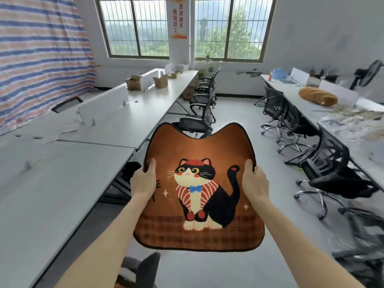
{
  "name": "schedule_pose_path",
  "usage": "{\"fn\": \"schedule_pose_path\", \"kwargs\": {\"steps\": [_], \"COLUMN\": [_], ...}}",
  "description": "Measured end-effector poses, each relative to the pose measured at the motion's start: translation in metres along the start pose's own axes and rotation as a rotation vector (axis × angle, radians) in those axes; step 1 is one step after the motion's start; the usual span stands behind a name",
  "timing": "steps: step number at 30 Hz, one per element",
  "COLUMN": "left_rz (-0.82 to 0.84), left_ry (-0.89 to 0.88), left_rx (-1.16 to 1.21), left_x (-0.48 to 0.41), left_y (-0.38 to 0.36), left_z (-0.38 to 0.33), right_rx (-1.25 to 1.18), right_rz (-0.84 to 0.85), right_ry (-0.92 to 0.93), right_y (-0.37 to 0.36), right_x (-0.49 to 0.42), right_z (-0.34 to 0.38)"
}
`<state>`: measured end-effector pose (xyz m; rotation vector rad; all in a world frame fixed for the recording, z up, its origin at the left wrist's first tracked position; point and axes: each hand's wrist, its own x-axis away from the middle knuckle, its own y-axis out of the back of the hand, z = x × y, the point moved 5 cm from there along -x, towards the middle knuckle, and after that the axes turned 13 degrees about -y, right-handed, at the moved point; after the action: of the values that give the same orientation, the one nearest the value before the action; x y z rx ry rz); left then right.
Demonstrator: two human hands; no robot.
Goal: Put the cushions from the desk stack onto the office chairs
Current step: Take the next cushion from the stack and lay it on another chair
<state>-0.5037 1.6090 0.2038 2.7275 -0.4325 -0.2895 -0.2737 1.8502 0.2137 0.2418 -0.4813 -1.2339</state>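
A flat orange cushion (199, 150) printed with a black-and-white cat is held out in front of me over the aisle floor. My left hand (143, 180) grips its left edge and my right hand (254, 181) grips its right edge, thumbs on top. A black office chair (197, 122) stands just beyond the cushion at the left desk row, with more chairs behind it. Another black office chair (330, 169) stands to the right. Part of a chair (145, 269) with something orange on its seat shows at the bottom edge.
A long white desk row (68, 163) runs along the left with dividers and cardboard boxes (160, 81). The right desk row (353, 121) carries papers and a bread-shaped pillow (318, 96). The grey floor aisle (239, 113) runs between them toward the windows.
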Motion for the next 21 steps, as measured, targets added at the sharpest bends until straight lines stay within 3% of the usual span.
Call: {"fn": "schedule_pose_path", "kwargs": {"steps": [9,15,21], "left_rz": [0.061,0.123,0.133], "left_ry": [-0.054,-0.143,-0.124], "left_rx": [0.001,-0.059,-0.032], "left_x": [-0.148,-0.235,-0.322], "left_y": [-0.114,-0.200,-0.310], "left_z": [-0.053,-0.075,-0.090], "right_rx": [-0.023,-0.021,-0.068], "right_rz": [-0.118,-0.213,-0.254], "right_ry": [0.054,0.028,0.018], "right_y": [0.014,0.034,0.034], "right_x": [-0.168,-0.288,-0.417], "right_z": [0.080,0.085,0.094]}}
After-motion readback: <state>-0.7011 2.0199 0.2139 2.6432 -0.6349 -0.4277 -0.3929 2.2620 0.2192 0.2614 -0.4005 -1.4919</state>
